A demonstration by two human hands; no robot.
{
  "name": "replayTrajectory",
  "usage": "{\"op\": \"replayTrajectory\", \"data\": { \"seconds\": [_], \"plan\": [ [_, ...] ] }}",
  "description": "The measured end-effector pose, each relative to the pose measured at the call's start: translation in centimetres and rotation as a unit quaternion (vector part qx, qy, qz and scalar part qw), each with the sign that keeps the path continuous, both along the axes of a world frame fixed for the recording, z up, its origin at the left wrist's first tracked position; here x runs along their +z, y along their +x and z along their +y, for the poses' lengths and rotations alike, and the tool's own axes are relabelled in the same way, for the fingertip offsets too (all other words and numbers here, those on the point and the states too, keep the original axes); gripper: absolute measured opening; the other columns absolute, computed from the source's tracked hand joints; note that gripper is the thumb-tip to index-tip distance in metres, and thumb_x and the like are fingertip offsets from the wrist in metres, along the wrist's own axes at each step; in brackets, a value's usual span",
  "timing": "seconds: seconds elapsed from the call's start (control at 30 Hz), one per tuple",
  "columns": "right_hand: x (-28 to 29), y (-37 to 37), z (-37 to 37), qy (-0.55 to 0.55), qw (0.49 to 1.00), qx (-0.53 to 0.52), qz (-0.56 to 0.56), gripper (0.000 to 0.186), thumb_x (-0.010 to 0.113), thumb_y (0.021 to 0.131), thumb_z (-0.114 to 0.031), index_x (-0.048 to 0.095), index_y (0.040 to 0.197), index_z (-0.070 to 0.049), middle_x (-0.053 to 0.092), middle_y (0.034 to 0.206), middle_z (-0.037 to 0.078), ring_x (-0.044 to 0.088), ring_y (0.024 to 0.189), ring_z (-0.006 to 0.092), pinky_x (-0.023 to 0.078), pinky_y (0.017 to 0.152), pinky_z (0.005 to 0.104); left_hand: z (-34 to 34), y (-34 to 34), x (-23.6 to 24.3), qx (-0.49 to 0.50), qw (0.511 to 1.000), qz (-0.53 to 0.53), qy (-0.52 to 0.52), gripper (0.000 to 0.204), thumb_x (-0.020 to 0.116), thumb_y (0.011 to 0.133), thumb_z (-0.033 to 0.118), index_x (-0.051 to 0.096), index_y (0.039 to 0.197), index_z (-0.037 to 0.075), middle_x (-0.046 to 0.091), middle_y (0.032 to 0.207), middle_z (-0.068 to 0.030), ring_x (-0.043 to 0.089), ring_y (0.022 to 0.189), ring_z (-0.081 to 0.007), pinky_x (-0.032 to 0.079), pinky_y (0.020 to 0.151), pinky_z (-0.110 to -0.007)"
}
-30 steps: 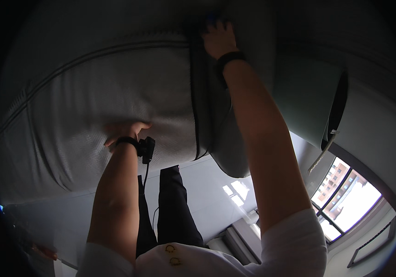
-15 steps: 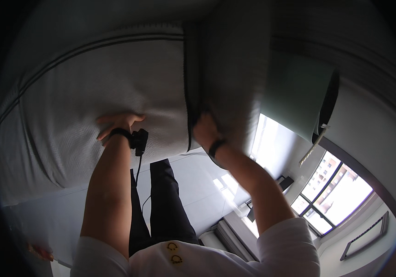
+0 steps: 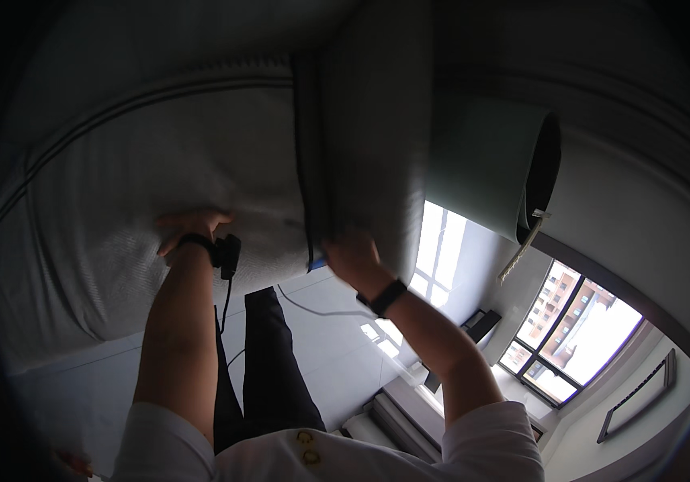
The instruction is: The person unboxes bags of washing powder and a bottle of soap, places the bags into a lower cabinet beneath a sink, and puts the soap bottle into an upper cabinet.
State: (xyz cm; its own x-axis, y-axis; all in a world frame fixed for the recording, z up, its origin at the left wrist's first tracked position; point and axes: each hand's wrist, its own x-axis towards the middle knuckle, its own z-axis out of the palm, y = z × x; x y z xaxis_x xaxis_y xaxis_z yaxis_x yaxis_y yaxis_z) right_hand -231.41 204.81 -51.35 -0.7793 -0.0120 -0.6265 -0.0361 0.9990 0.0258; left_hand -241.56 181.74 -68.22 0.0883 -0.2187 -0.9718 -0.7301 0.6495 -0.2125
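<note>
A big light-grey padded piece of upholstery (image 3: 112, 201) with dark piping fills the upper left. My left hand (image 3: 192, 225) lies open on it, fingers spread; its wrist carries a black band and a small black box (image 3: 229, 255) with a cord. Right of a dark seam stands a darker grey padded panel (image 3: 377, 145). At the lower end of that seam is my right hand (image 3: 353, 259), fingers curled in shadow at the panel's lower edge; what they grip is hidden. A small blue bit (image 3: 317, 263) shows beside its fingers. The right wrist wears a black band (image 3: 385, 299).
A grey-green rounded, hollow-ended piece (image 3: 481, 173) juts out at the right, with a pale cord (image 3: 522, 249) hanging near it. Below lies a pale tiled floor (image 3: 337, 353) with a thin cable (image 3: 321, 312). A window (image 3: 574, 329) is at the far right.
My right hand has come down a little toward the lower end of the seam. The blue bit and more of the floor cable now show. The left hand stays on the upholstery; the whole view has shifted slightly.
</note>
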Motion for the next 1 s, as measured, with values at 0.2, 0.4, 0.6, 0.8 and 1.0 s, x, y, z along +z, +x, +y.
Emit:
{"op": "replayTrajectory", "data": {
  "seconds": [0.2, 0.4, 0.6, 0.8, 1.0],
  "plan": [
    [-1.3, -21.0, 8.3, 0.139, 0.954, -0.011, 0.265, 0.031, 0.056, 0.085, -0.016, 0.058, 0.115, -0.010, 0.055, 0.118, 0.016, 0.060, 0.100, 0.0331, 0.053, 0.083, 0.0422, 0.5, 0.4, -0.5, 0.004, 1.000, 0.008, 0.015, 0.094, 0.069, 0.075, 0.050, 0.022, 0.141, 0.003, 0.026, 0.148, -0.0124, 0.020, 0.135, -0.0285, 0.008, 0.104, -0.047],
    [-1.2, -21.0, 8.1, 0.200, 0.954, 0.053, 0.215, 0.022, 0.051, 0.086, -0.012, 0.066, 0.103, -0.009, 0.054, 0.116, 0.015, 0.062, 0.095, 0.0319, 0.055, 0.075, 0.0434, -0.9, 0.1, -1.6, 0.003, 1.000, 0.019, 0.015, 0.088, 0.071, 0.076, 0.045, 0.029, 0.139, 0.002, 0.031, 0.145, -0.0116, 0.025, 0.133, -0.0284, 0.015, 0.103, -0.044],
    [-0.5, 0.4, 2.6, 0.106, 0.991, 0.043, 0.064, 0.016, 0.053, 0.081, -0.016, 0.067, 0.083, -0.008, 0.056, 0.104, 0.012, 0.058, 0.090, 0.0290, 0.052, 0.064, 0.0413, -1.8, 0.0, -3.6, 0.007, 0.999, 0.027, 0.041, 0.081, 0.073, 0.076, 0.041, 0.035, 0.136, 0.001, 0.036, 0.143, -0.0108, 0.030, 0.130, -0.0283, 0.022, 0.102, -0.041],
    [2.7, 26.0, -1.6, 0.087, 0.916, -0.120, -0.372, 0.018, 0.055, 0.081, -0.011, 0.070, 0.090, -0.006, 0.064, 0.098, 0.010, 0.066, 0.078, 0.0288, 0.051, 0.061, 0.0430, -1.4, -0.7, -7.7, 0.039, 0.988, 0.045, 0.143, 0.075, 0.076, 0.076, 0.036, 0.042, 0.134, 0.000, 0.041, 0.140, -0.0100, 0.034, 0.127, -0.0282, 0.029, 0.101, -0.038],
    [3.7, 22.6, -5.3, 0.038, 0.894, -0.439, 0.082, 0.020, 0.059, 0.079, -0.006, 0.065, 0.097, -0.010, 0.057, 0.096, 0.009, 0.058, 0.091, 0.0305, 0.048, 0.073, 0.0402, -6.6, -2.1, -11.9, 0.011, 0.982, 0.080, 0.173, 0.084, 0.073, 0.074, 0.044, 0.035, 0.138, 0.005, 0.032, 0.145, -0.0093, 0.024, 0.132, -0.0312, 0.019, 0.102, -0.048]
  ]
}}
